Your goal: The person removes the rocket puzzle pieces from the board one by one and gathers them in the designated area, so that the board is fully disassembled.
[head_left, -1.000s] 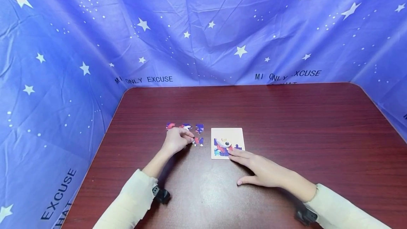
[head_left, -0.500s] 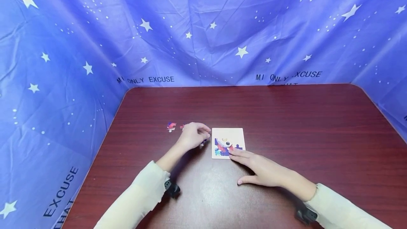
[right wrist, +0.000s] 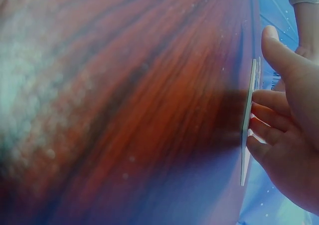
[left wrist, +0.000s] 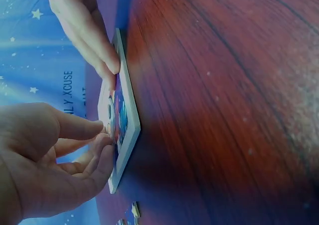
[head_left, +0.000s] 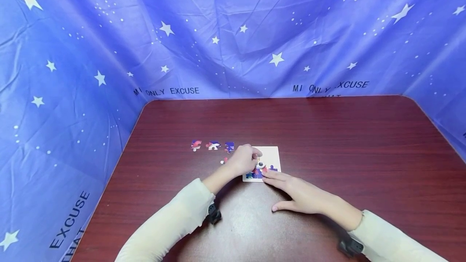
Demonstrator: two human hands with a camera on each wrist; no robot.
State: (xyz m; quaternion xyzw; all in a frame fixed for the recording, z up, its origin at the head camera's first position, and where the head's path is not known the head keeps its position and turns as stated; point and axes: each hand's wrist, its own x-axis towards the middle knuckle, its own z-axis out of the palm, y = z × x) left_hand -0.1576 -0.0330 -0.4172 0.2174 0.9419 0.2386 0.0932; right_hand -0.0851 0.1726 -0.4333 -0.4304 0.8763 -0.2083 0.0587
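One pale square puzzle board [head_left: 270,155] lies flat near the middle of the table [head_left: 338,140], its lower part filled with fitted pieces [head_left: 259,174] in purple, red, teal and white, its upper right showing plain cream surface. Among them is a white patch with a dark round spot [head_left: 260,164]; beside it, at the right, a purple knob [head_left: 272,167] points upward. The left hand [head_left: 243,161] is over the board's left side, thumb and fingers bent and brought close together in a narrow grip right at the fitted pieces; the fingertips hide what lies between them, so I cannot tell whether a piece is pinched there. The right hand [head_left: 302,193] rests its outstretched fingers on the board's lower right, thumb spread wide and apart from the board.

Left of the board, three loose pieces sit apart in a row: a red and purple one [head_left: 196,145], a white and purple one [head_left: 213,145] and a mostly purple one [head_left: 229,146]. Below that row, a fourth loose piece [head_left: 224,160] is partly covered by the left hand.

Both arms wear cream sleeves [head_left: 171,217], with a black device [head_left: 214,214] at each wrist. Behind the table hangs a blue curtain [head_left: 233,60] printed with white stars and black lettering.
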